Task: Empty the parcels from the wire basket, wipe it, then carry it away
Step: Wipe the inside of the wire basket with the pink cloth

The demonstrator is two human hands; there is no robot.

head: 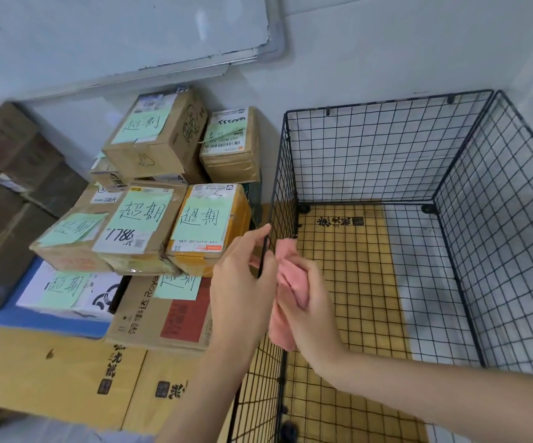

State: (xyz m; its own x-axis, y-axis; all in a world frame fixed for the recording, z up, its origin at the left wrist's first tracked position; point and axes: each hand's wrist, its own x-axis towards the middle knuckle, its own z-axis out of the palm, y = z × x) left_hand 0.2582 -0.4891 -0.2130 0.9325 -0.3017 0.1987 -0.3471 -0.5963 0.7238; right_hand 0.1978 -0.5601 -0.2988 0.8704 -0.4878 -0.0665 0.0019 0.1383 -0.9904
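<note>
Black wire-grid basket stands at the right by the far wall, holding no parcels; the brown cardboard parcels are stacked just left of it. The left hand pinches the top wire of its left panel, and the right hand grips a bunched pink cloth against that panel. Brace the panel firmly and drag the cloth along each wire.
</note>
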